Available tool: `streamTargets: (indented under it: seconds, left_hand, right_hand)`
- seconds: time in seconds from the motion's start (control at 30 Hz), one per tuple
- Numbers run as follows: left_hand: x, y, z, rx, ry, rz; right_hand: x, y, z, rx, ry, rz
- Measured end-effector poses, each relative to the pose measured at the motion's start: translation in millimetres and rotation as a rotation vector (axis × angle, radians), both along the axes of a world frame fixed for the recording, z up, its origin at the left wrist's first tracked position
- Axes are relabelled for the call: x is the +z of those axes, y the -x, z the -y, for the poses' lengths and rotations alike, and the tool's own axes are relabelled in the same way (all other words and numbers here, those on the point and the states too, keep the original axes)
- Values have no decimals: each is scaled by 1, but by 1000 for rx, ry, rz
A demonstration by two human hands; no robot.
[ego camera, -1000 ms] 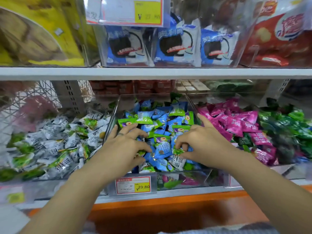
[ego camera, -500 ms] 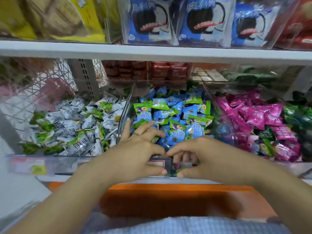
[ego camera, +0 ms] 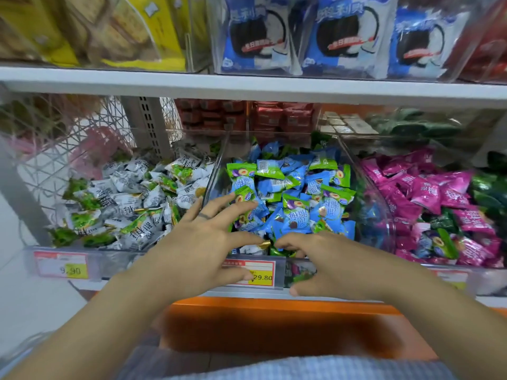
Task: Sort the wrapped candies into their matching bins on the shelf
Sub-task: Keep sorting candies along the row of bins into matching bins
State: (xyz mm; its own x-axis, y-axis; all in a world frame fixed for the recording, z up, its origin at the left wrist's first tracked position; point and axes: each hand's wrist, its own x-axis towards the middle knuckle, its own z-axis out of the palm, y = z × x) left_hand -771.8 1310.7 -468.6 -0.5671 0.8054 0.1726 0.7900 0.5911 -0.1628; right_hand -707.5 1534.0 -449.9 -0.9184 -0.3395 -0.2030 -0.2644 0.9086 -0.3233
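Observation:
Three clear bins stand side by side on the shelf. The left bin [ego camera: 82, 253] holds white-and-green candies [ego camera: 129, 204], the middle bin [ego camera: 216, 157] blue-and-green candies [ego camera: 290, 193], and the right bin [ego camera: 384, 204] pink candies [ego camera: 428, 193] mixed with dark green ones [ego camera: 488, 193]. My left hand [ego camera: 203, 242] lies spread over the front left of the middle bin, fingers straight on the wrappers. My right hand [ego camera: 332, 261] is at that bin's front wall, fingers curled inside, thumb outside. A white candy with a gold edge [ego camera: 255, 246] lies between the hands.
A shelf board [ego camera: 247, 86] hangs close above the bins, carrying blue cookie packs [ego camera: 337, 37] and yellow boxes [ego camera: 131, 31]. Price labels [ego camera: 258, 272] front the bins. An orange ledge [ego camera: 274, 322] juts out below. Wire mesh [ego camera: 55, 138] closes the left side.
Both hands drew back from the middle of the blue-and-green bin to its front edge. My left hand's fingers have spread out; the right hand has moved slightly away from the left.

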Motion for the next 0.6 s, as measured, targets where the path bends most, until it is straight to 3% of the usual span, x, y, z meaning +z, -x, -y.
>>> streamTargets:
  seconds: [0.13,0.27,0.47,0.6]
  left_hand:
    - [-5,0,3,11,-70,94]
    - [-8,0,4,-5,-95,67]
    - [-6,-1,4,-15,-140,95]
    - [0,-5,1,34,-203,221]
  right_hand:
    - [-6,8,9,65,-135,27]
    - [-10,22,13,109,-181,116]
    - [-6,23,-1,68,23,143]
    - [-1,14,-14,-51,296,162]
